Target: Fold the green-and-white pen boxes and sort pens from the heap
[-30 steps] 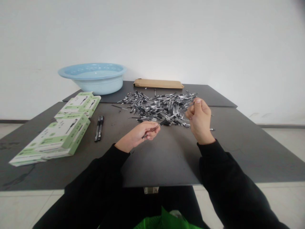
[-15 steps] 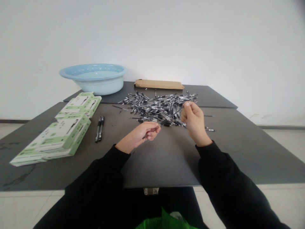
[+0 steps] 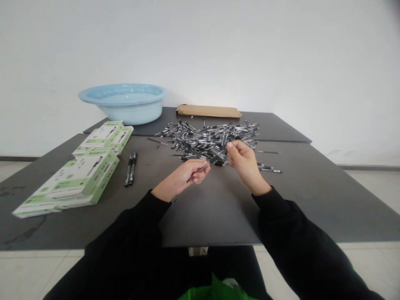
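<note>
My left hand is closed around a pen barrel, whose dark grip end points up and to the right. My right hand pinches a thin dark pen refill between thumb and forefinger. The refill lines up with the barrel's front end and seems to run into it; the exact joint is too small to make out. Behind both hands spreads a large heap of clear and black pen parts, partly covered by my right hand.
Two capped black pens lie side by side left of my hands. Green-and-white pen boxes are stacked at the left. A blue basin and a flat brown cardboard package stand at the back of the dark table.
My right hand has moved left and slightly down, closer to my left hand. Less of the refill shows between the hands. My left hand has stayed almost in place.
</note>
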Demonstrator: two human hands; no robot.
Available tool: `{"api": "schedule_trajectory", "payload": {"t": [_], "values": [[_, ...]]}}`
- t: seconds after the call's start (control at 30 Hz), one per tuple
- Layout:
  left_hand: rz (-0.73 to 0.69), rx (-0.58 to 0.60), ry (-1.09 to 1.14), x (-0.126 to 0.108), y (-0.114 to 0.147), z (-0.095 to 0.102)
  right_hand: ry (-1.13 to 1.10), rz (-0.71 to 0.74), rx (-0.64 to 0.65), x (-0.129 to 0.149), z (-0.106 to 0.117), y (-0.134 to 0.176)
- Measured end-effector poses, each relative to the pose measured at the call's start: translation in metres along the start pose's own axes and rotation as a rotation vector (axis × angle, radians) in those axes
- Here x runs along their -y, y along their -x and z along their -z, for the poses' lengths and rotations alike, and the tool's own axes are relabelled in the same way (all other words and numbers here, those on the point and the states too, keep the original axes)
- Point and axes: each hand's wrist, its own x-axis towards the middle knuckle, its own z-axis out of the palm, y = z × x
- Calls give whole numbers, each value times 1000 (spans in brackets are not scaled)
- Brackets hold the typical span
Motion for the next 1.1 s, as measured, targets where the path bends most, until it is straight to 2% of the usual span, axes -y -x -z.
{"api": "schedule_trajectory", "payload": {"t": [0.13, 0.33, 0.47, 0.73, 0.8, 0.97, 1.1], "values": [[-6, -2, 18, -1, -1, 0, -60, -34, 41, -1, -8, 6], [-16, -13, 54, -2, -1, 2, -284, -105, -13, 6, -4, 1], [-7, -25, 66, -1, -1, 2, -267, -111, -109, 3, 5, -9], [9, -91, 41, -1, -3, 4, -202, -77, -172, -5, 10, -13], [-1, -110, -2, 1, -4, 5, -233, -92, -164, -4, 11, -13], [-26, -136, -91, 2, -5, 2, -294, -87, -46, 0, 12, -15], [-25, -136, -108, 0, -4, 0, -328, -71, -86, 1, 12, -14]]}}
